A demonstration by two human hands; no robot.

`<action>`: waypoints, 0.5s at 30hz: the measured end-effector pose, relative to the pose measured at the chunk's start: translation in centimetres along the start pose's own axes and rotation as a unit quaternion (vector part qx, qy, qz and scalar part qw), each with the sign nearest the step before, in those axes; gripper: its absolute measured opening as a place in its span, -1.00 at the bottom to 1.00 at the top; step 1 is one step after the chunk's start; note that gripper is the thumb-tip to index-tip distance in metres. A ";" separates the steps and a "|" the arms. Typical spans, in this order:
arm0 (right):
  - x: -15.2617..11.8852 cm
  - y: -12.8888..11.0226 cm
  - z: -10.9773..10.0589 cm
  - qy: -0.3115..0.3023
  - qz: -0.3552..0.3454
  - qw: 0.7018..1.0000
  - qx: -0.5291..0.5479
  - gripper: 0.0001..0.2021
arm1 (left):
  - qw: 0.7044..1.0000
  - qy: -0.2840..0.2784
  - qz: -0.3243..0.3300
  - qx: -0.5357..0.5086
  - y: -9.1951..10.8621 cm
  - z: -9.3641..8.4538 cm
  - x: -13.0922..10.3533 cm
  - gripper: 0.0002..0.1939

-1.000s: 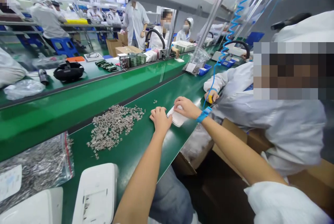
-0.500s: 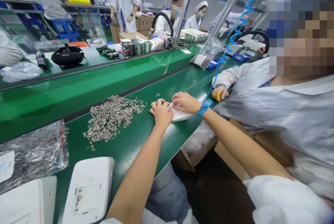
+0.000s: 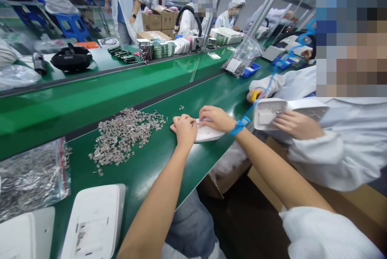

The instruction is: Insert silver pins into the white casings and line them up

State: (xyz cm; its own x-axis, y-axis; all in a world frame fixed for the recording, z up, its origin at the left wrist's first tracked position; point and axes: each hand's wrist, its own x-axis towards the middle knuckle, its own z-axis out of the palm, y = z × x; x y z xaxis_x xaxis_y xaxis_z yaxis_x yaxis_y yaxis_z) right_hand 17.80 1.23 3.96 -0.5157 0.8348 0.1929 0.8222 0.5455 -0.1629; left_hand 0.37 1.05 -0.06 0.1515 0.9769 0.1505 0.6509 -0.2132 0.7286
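Note:
A white plastic housing point(image 3: 208, 133) lies on the green bench in front of me. My left hand point(image 3: 185, 131) grips its left end, fingers curled over the edge. Over the top face, my right hand point(image 3: 217, 118) has its fingers bent and pressed together; whatever they pinch is hidden. A blue wrist strap point(image 3: 240, 125) with a coiled cord circles my right wrist. To the left of my hands spreads a heap of small metal clips point(image 3: 127, 136), with a few loose ones point(image 3: 182, 107) farther back.
Two more white housings point(image 3: 93, 218) point(image 3: 27, 233) lie at the lower left, by a zip bag of metal parts point(image 3: 36, 174). At right, a co-worker's hand point(image 3: 298, 124) holds a white housing point(image 3: 269, 114); the other holds something yellow point(image 3: 256, 94). Beyond runs a green belt point(image 3: 121, 94).
The co-worker at right has raised a white housing into view. My left fingers have drawn closer together on my housing, while my right hand stays nearly in place. The view has shifted slightly.

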 end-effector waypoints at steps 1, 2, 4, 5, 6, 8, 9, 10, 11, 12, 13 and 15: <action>-0.9 -0.1 0.0 0.022 -0.016 1.000 0.001 -0.87 | 1.000 0.003 0.001 -0.003 0.0 0.1 0.0 -0.89; -1.7 -0.1 0.1 0.042 -0.025 0.999 -0.005 -0.84 | 1.000 0.005 0.003 -0.006 0.0 0.1 0.0 -0.91; -3.1 -0.4 0.4 0.067 -0.027 0.997 -0.024 -0.78 | 1.000 0.006 0.010 -0.008 -0.1 0.2 0.0 -0.93; -3.5 -0.5 0.5 0.073 -0.023 0.997 -0.030 -0.76 | 1.000 0.006 0.011 -0.007 -0.1 0.2 0.0 -0.94; -3.8 -0.6 0.7 0.076 -0.018 0.996 -0.034 -0.74 | 1.000 0.006 0.011 -0.004 0.0 0.2 0.0 -0.94; -3.8 -0.8 0.8 0.074 -0.012 0.996 -0.036 -0.72 | 1.000 0.001 0.006 0.003 0.1 0.1 0.0 -0.94; -3.8 -0.9 0.8 0.071 -0.011 0.997 -0.036 -0.71 | 1.000 -0.002 0.003 0.008 0.1 0.1 0.0 -0.93; -3.6 -0.9 0.8 0.067 -0.011 0.997 -0.034 -0.70 | 1.000 -0.007 0.000 0.013 0.2 0.0 0.1 -0.93; -3.5 -1.0 0.7 0.065 -0.011 0.997 -0.033 -0.70 | 1.000 -0.010 -0.002 0.018 0.2 0.0 0.1 -0.92; -3.4 -1.0 0.7 0.063 -0.011 0.997 -0.032 -0.70 | 1.000 -0.012 -0.002 0.023 0.3 0.0 0.1 -0.91; -3.4 -1.0 0.6 0.062 -0.012 0.998 -0.032 -0.70 | 1.000 -0.014 -0.003 0.027 0.3 0.0 0.1 -0.91; -3.3 -1.0 0.5 0.062 -0.012 0.997 -0.036 -0.70 | 0.999 -0.014 -0.002 0.032 0.4 0.0 0.1 -0.90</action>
State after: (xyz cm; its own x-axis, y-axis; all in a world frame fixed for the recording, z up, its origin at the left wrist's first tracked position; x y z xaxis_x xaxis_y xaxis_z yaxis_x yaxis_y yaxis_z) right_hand 18.55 -2.06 2.96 -0.5055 0.8032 0.3152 0.8271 0.5551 -0.0878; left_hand 0.63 1.10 0.21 0.1693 0.9771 0.1292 0.6973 -0.2113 0.6849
